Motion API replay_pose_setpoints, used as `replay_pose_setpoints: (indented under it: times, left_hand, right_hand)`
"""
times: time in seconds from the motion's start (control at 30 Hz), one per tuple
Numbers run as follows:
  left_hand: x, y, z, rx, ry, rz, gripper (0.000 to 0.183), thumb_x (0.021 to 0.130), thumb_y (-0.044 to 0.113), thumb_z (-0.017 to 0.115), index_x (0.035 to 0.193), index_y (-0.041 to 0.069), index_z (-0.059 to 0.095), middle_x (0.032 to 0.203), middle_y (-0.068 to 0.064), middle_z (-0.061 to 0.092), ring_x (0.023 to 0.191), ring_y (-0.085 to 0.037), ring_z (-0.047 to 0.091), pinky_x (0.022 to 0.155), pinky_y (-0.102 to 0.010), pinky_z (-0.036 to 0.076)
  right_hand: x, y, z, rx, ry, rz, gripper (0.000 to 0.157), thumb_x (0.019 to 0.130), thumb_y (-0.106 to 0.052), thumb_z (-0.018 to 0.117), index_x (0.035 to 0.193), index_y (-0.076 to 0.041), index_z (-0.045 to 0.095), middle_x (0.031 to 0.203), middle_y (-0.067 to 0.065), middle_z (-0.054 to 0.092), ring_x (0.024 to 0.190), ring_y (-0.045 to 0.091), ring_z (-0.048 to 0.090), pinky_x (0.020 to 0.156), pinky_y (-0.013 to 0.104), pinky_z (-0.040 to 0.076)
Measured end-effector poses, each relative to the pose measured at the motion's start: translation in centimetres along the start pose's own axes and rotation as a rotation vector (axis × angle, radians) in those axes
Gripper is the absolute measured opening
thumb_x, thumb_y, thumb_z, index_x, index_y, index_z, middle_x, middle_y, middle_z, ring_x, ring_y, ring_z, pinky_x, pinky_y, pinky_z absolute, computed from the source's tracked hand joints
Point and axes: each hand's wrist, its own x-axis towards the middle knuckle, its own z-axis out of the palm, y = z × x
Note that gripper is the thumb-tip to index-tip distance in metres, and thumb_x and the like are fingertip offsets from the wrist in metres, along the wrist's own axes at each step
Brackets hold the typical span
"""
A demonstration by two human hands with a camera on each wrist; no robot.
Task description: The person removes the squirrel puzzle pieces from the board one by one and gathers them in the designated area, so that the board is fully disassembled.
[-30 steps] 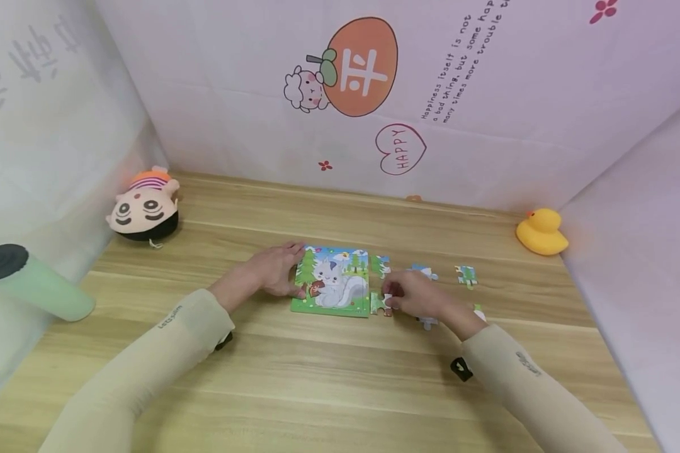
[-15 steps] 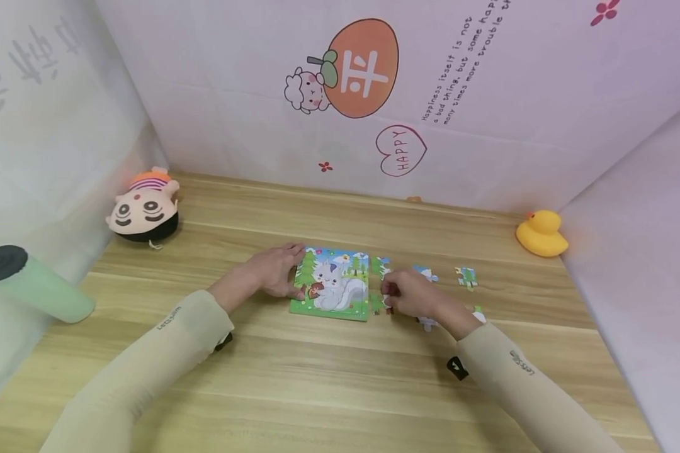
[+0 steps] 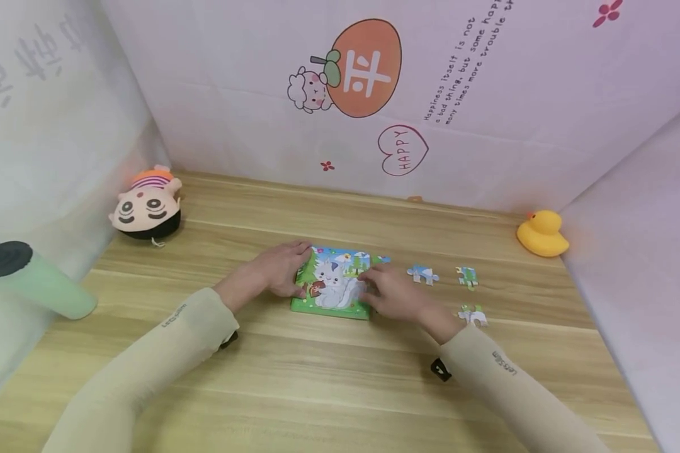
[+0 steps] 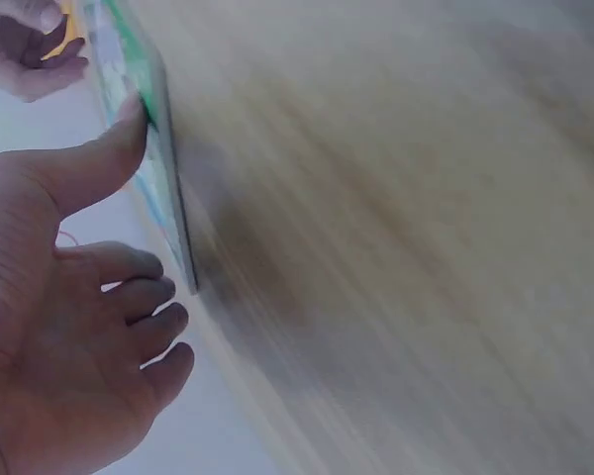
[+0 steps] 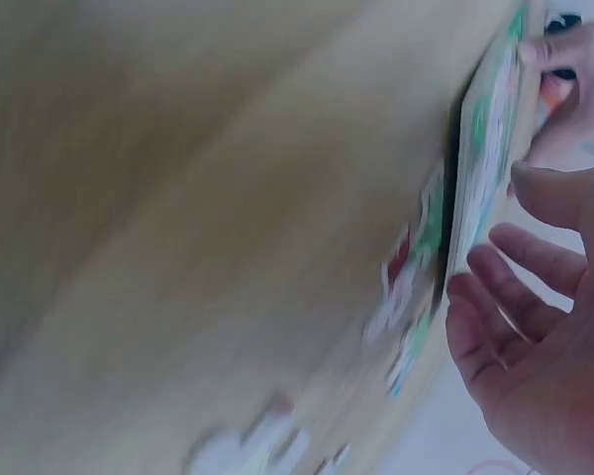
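A square puzzle board (image 3: 331,283) with a grey squirrel picture lies flat on the wooden table. My left hand (image 3: 280,267) rests at its left side, the thumb (image 4: 109,158) on the near part and loosely bent fingers by the far corner. Over the right edge of the board is my right hand (image 3: 396,292), thumb and fingers spread apart with nothing seen between them in the right wrist view. Jigsaw pieces (image 5: 411,262) lie close beside that edge, mostly hidden by this hand in the head view.
Farther right lie a blue-white jigsaw piece (image 3: 423,274), a green-blue one (image 3: 467,277) and a white-green one (image 3: 472,315). A yellow rubber duck (image 3: 543,234) sits at the back right. At left are a plush doll (image 3: 147,204) and a green bottle (image 3: 48,286), near the white walls.
My right hand has moved left from the jigsaw pieces onto the board's right edge, uncovering pieces farther right. My left hand stays at the board's left side.
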Motion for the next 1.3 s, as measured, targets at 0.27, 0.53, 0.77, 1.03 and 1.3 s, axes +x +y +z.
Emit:
replay_pose_setpoints:
  times: [0.27,0.53,0.77,1.03,1.3]
  left_hand:
    - [-0.2,0.9,-0.4,-0.091,-0.041,0.051,0.095,0.095,0.044,0.073,0.164,0.001,0.023,0.176,-0.015,0.015,0.165,-0.033,0.016,0.136,-0.048,0.017]
    - [0.6,3.2,-0.2,-0.094,-0.013,0.163,0.078,0.105,0.042,0.058,0.162,-0.002,0.028,0.174,-0.019,0.02,0.164,-0.035,0.02,0.136,-0.048,0.02]
    - [0.9,3.4,0.8,-0.044,-0.008,0.169,0.076,0.105,0.048,0.056,0.165,0.011,0.029,0.177,-0.015,0.012,0.165,-0.038,0.013,0.136,-0.052,0.016]
    - [0.8,3.2,1.4,-0.033,-0.023,0.164,0.073,0.105,0.05,0.055,0.165,0.017,0.029,0.176,-0.015,0.015,0.165,-0.038,0.01,0.136,-0.053,0.014]
    - [0.8,3.0,1.7,0.002,-0.008,0.169,0.072,0.106,0.051,0.052,0.165,0.018,0.029,0.176,-0.014,0.015,0.165,-0.038,0.01,0.137,-0.051,0.015]
  right_hand:
    - [-0.3,-1.5,1.1,-0.112,-0.037,0.042,0.052,0.094,-0.034,0.078,0.133,0.0,0.068,0.126,0.014,0.066,0.116,0.028,0.062,0.102,0.046,0.056]
    - [-0.1,-1.5,1.5,-0.13,-0.05,0.065,0.057,0.095,-0.034,0.077,0.138,0.0,0.064,0.125,0.014,0.065,0.109,0.025,0.062,0.094,0.04,0.057]
    - [0.0,-1.6,1.7,-0.141,-0.079,0.075,0.056,0.096,-0.036,0.075,0.14,-0.002,0.064,0.124,0.012,0.063,0.105,0.022,0.06,0.089,0.037,0.055]
    - [0.0,-1.5,1.9,-0.118,-0.057,0.073,0.049,0.096,-0.031,0.075,0.135,-0.002,0.067,0.121,0.012,0.064,0.103,0.023,0.062,0.089,0.038,0.057]
    - [0.2,-1.3,2.1,-0.099,-0.045,0.097,0.049,0.095,-0.031,0.076,0.133,-0.002,0.065,0.122,0.011,0.064,0.101,0.02,0.062,0.088,0.036,0.056]
